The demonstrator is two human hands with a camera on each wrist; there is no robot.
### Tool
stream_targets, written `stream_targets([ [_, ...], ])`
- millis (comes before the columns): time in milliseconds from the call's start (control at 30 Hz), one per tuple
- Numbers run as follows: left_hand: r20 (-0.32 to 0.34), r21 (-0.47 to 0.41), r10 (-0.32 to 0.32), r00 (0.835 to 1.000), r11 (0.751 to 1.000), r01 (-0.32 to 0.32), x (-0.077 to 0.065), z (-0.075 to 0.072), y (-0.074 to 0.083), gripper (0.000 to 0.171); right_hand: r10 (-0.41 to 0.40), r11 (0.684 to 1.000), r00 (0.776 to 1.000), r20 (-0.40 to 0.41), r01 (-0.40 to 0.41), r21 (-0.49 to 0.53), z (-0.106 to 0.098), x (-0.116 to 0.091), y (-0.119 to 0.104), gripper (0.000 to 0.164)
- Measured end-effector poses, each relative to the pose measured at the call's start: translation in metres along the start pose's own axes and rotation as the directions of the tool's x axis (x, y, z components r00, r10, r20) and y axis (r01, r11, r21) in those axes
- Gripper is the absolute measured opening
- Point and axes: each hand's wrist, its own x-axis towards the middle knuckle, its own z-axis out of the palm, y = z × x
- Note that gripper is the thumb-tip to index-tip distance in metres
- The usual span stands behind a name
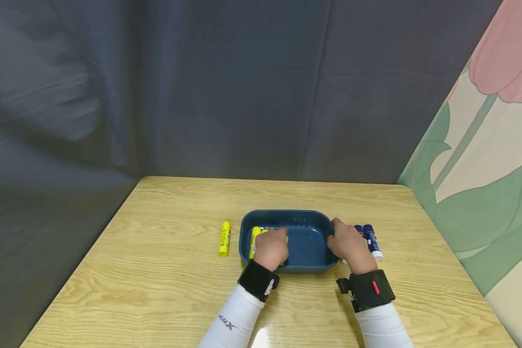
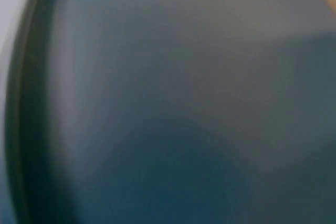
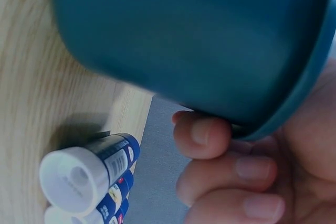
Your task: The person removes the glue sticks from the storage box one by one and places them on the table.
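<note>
A dark blue rectangular tray [image 1: 306, 244] stands on the table, with several yellow glue sticks [image 1: 255, 238] lying at its left end. My left hand [image 1: 271, 249] reaches down into the tray over those sticks, its fingertips hidden; I cannot tell whether it holds one. At the tray's right end my right hand [image 1: 351, 245] grips the rim, and its fingers [image 3: 202, 135] curl under the lip in the right wrist view. Another yellow glue stick [image 1: 224, 239] lies outside, left of the tray. Blue glue sticks with white ends [image 1: 372, 242] lie beside my right hand.
The wooden table [image 1: 156, 290] runs back to a dark curtain [image 1: 243, 96]. On the right hangs a tulip-patterned cloth [image 1: 483, 193]. The blurred left wrist view is nearly filled by the tray's blue surface.
</note>
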Motion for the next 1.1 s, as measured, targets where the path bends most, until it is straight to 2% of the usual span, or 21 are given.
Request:
stream_targets([
  [267, -0.017, 0.010, 0.003, 1.000, 1.000, -0.003, 0.0010, 0.0007, 0.0009, 0.052, -0.009, 1.000, 1.000, -0.008, 0.009, -0.005, -0.0008, -0.0005, -0.0006, 0.050],
  [600, 0.010, -0.011, -0.005, 1.000, 1.000, 0.005, -0.0004, -0.0025, 0.0007, 0.055, -0.003, 1.000, 1.000, 0.001, 0.003, -0.004, -0.0009, -0.0017, -0.0012, 0.051],
  [1100, 0.034, -0.030, 0.016, 0.999, 0.999, -0.015, -0.0007, -0.0048, -0.0006, 0.055, 0.002, 1.000, 1.000, 0.010, -0.002, 0.001, -0.0017, -0.0001, -0.0009, 0.051],
])
